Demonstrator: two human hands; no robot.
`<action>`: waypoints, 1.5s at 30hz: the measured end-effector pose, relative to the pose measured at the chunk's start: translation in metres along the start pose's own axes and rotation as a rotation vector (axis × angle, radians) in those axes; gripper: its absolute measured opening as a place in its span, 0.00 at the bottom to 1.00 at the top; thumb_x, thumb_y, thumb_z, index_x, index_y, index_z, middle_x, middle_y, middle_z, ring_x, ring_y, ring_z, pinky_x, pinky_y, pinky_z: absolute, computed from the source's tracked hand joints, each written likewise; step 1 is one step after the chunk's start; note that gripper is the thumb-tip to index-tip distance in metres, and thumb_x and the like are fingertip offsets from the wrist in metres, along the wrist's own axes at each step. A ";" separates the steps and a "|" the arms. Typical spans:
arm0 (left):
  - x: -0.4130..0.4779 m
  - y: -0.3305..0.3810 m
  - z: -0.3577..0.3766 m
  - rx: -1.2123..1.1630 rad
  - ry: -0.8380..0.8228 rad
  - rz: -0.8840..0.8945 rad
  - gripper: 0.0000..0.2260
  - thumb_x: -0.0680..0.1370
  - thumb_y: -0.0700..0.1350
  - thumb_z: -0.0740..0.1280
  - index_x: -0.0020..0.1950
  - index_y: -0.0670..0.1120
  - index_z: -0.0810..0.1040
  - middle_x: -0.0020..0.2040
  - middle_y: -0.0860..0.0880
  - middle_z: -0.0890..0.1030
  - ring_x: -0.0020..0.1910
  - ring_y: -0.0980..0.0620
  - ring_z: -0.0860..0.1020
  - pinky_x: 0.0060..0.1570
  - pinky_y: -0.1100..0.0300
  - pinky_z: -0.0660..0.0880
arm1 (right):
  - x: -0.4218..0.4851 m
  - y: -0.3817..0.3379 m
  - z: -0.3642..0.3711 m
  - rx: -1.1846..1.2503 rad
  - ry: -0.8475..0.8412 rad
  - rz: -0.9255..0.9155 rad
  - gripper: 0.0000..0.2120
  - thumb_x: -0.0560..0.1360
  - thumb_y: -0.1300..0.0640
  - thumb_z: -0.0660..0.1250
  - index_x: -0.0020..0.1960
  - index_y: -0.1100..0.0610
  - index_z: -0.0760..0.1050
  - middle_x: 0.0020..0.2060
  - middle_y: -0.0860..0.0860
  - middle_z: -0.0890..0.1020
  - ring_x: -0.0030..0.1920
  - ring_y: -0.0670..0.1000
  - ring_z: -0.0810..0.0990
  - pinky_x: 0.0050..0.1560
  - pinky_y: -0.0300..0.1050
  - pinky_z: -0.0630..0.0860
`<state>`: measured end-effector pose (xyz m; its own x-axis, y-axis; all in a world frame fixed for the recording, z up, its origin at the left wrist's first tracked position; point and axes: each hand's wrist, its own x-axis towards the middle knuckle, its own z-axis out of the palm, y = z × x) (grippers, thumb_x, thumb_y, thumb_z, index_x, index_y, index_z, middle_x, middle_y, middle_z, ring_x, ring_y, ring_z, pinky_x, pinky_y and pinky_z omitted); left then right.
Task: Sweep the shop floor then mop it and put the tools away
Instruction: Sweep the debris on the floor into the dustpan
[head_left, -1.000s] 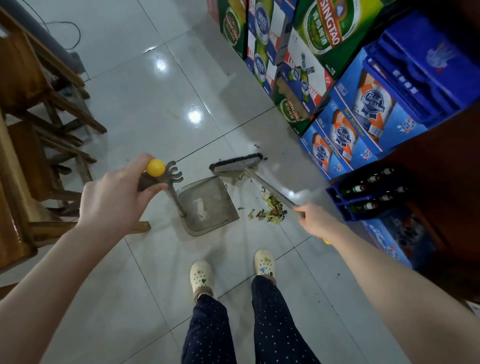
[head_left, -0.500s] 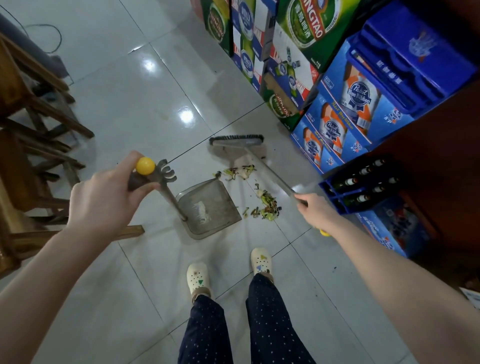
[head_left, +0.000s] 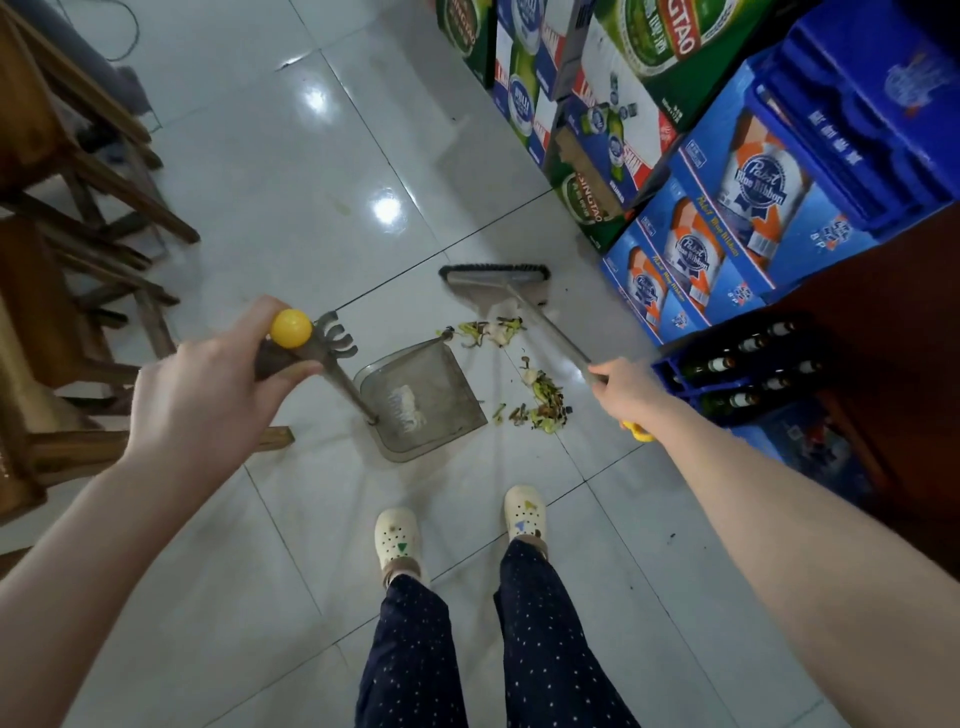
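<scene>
1. The left hand (head_left: 208, 384) is curled tight round the handle of the dustpan (head_left: 421, 400), which sits on the floor (head_left: 311, 182) mid-frame.
2. The right hand (head_left: 623, 389) grips the broom (head_left: 493, 273); its brush is just above the dustpan.
3. Scraps (head_left: 545, 400) lie right of the dustpan.

Bare forearms (head_left: 779, 525), navy white-dotted trousers (head_left: 415, 654), cream perforated clogs (head_left: 397, 530) with charms (head_left: 401, 547).

Shiny tile floor (head_left: 249, 171) w/ wood chairs (head_left: 47, 291)
</scene>
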<state>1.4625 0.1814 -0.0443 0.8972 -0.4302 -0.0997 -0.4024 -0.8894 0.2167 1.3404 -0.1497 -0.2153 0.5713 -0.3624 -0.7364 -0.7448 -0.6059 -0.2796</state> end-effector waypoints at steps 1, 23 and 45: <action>-0.001 0.001 -0.001 0.003 -0.004 0.007 0.13 0.73 0.56 0.68 0.50 0.49 0.69 0.31 0.52 0.72 0.37 0.38 0.78 0.33 0.54 0.68 | -0.009 0.007 0.002 0.017 -0.006 0.003 0.20 0.81 0.60 0.56 0.72 0.56 0.68 0.64 0.57 0.77 0.44 0.53 0.80 0.41 0.41 0.75; -0.047 0.018 -0.023 0.080 -0.104 0.139 0.16 0.76 0.54 0.66 0.55 0.45 0.68 0.38 0.42 0.76 0.41 0.34 0.77 0.34 0.53 0.63 | -0.121 0.062 0.027 0.188 0.061 0.090 0.16 0.80 0.58 0.58 0.66 0.58 0.75 0.56 0.59 0.81 0.40 0.54 0.75 0.39 0.44 0.73; -0.028 0.075 0.004 0.055 -0.111 0.170 0.15 0.75 0.54 0.67 0.54 0.47 0.70 0.40 0.46 0.78 0.44 0.35 0.78 0.35 0.54 0.64 | -0.052 0.028 -0.001 0.133 -0.101 0.147 0.33 0.73 0.64 0.64 0.76 0.56 0.59 0.63 0.57 0.74 0.53 0.56 0.78 0.49 0.45 0.73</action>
<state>1.4062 0.1264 -0.0291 0.7913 -0.5864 -0.1732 -0.5584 -0.8085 0.1860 1.2903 -0.1485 -0.1836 0.4206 -0.3631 -0.8314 -0.8603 -0.4507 -0.2384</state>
